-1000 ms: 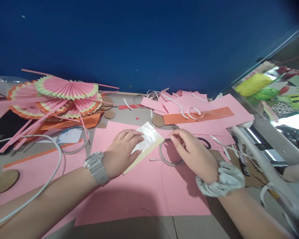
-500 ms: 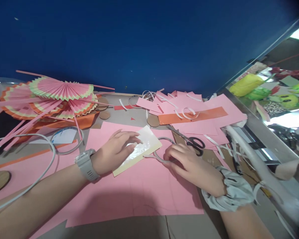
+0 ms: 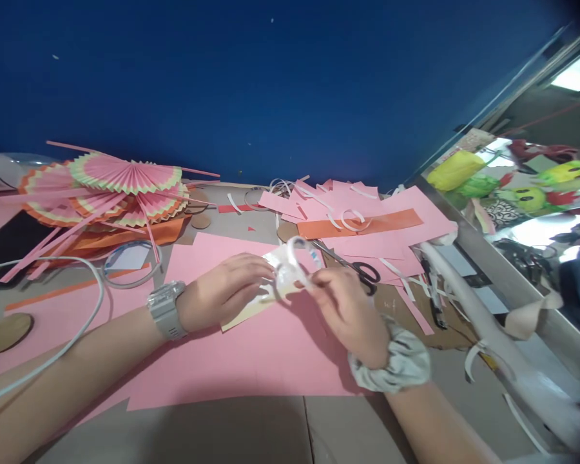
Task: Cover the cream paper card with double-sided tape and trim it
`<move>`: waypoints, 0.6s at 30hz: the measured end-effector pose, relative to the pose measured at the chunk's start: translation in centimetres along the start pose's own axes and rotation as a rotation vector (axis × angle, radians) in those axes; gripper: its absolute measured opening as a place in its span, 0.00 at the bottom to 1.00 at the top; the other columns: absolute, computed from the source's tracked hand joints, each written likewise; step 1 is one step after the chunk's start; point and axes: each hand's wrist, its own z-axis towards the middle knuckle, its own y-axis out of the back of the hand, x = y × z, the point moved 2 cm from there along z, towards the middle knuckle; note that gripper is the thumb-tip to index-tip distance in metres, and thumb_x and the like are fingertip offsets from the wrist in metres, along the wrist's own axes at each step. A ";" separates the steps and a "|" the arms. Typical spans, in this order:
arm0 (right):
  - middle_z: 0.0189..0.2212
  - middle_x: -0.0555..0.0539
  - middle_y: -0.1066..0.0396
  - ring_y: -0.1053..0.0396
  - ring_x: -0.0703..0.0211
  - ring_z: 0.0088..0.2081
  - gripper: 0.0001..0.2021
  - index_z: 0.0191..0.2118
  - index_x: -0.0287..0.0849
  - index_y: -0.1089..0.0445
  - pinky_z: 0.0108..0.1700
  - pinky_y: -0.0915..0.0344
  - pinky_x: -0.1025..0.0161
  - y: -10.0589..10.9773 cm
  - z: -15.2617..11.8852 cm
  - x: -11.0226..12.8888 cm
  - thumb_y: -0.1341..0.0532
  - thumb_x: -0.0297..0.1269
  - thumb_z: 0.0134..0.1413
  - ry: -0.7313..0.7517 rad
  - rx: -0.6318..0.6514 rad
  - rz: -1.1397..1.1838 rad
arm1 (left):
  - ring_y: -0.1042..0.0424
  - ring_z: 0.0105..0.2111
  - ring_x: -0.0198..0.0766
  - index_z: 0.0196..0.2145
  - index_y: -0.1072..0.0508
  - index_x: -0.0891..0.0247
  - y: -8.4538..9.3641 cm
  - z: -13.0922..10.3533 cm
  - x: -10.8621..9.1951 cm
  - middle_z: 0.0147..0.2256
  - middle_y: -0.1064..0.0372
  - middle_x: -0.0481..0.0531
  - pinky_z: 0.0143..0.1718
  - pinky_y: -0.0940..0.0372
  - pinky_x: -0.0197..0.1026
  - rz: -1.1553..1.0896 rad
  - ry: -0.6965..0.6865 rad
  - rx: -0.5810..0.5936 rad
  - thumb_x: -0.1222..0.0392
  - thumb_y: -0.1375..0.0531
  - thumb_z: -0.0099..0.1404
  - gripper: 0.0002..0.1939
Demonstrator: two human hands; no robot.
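The right hand has a small, tight grip, pinching the edge of a white tape roll. The roll is tipped up over the yellow card, between both hands. The left hand bends its fingers over the card; I can't tell if its grip holds anything. A big pink sheet lies under the card.

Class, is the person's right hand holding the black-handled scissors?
No, the right hand holds a whitish roll of tape, while the black-handled scissors lie just beyond that hand.
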 end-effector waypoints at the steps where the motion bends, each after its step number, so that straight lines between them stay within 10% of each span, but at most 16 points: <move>1: 0.35 0.46 0.28 0.33 0.55 0.39 0.05 0.37 0.44 0.38 0.46 0.43 0.55 -0.9 0.0 0.2 0.50 0.35 0.62 0.032 0.037 -0.003 | 0.37 0.52 0.41 0.49 0.33 0.61 0.3 0.0 -0.4 0.49 0.32 0.55 0.56 0.44 0.47 0.056 0.012 0.027 0.65 0.52 0.68 0.14; 9: 0.29 0.51 0.31 0.36 0.58 0.32 0.06 0.35 0.43 0.41 0.41 0.45 0.58 -2.8 0.2 -0.1 0.51 0.33 0.64 0.028 0.115 0.005 | 0.57 0.63 0.54 0.63 0.50 0.61 -0.4 -3.3 -1.4 0.65 0.56 0.53 0.60 0.56 0.56 0.492 0.075 0.400 0.40 0.55 0.67 0.33; 18: 0.29 0.52 0.33 0.37 0.59 0.31 0.06 0.34 0.43 0.41 0.43 0.46 0.58 -3.3 0.0 0.1 0.50 0.32 0.63 0.004 0.140 -0.036 | 0.61 0.64 0.47 0.63 0.50 0.58 -0.9 -6.5 -0.8 0.65 0.57 0.44 0.62 0.72 0.50 0.687 0.032 0.280 0.39 0.56 0.67 0.33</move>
